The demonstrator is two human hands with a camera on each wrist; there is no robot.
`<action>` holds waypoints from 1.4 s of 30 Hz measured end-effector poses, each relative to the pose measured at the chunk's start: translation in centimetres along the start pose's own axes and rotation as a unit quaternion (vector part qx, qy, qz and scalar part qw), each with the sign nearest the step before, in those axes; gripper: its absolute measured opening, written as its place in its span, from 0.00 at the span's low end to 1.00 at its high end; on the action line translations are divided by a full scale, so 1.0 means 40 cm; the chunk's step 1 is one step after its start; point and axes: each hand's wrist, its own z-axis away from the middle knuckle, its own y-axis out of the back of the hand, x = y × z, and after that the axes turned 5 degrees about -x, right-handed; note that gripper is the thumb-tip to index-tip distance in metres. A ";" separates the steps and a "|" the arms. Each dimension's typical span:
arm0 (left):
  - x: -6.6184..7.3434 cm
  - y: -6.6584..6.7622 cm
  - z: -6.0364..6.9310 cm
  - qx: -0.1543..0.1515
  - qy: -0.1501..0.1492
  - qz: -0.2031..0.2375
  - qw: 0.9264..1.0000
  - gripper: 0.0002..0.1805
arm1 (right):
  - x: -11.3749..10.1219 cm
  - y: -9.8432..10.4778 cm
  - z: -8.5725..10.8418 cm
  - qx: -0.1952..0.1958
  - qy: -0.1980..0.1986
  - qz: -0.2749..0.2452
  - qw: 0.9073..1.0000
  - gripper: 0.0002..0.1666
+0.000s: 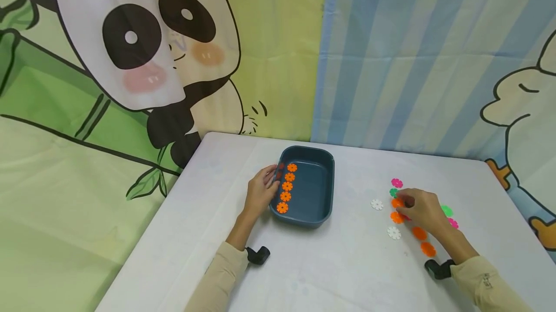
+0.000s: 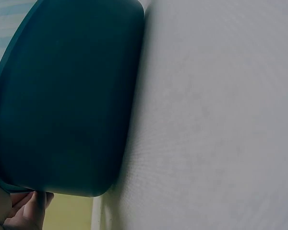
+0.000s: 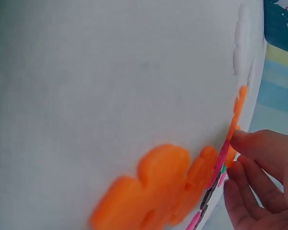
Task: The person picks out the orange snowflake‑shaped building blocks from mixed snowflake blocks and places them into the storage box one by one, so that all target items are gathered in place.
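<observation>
My left hand (image 1: 259, 193) grips the left rim of a dark teal tray (image 1: 328, 184); in the left wrist view its fingers touch the edge of the tray (image 2: 67, 96). Inside, several orange flower discs (image 1: 287, 186) form a column along the left wall. At the right, my right hand (image 1: 419, 209) is low over scattered discs, thumb and fingertips pinching an orange disc (image 1: 397, 203). Another orange disc (image 1: 396, 217) lies just below it, a green one (image 1: 393, 192) just above. The right wrist view shows the hand (image 3: 261, 179) with its thumb against orange.
White discs (image 1: 377, 204) lie left of the right hand, a pink disc (image 1: 396, 183) beyond it, and more orange discs (image 1: 419, 233) nearer the front. Green (image 1: 447, 211) and pink discs show behind the wrist. Printed curtains (image 1: 278, 51) hang behind the white table (image 1: 339, 273).
</observation>
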 end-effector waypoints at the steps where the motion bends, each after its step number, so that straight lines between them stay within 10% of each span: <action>1: -0.001 0.000 0.000 0.000 0.001 -0.001 1.000 0.26 | -0.001 -0.001 -0.001 -0.002 -0.001 -0.001 1.000 0.23; 42: 0.000 -0.002 -0.001 0.003 0.010 -0.006 1.000 0.26 | 0.010 0.017 0.007 -0.050 0.094 0.058 0.993 0.22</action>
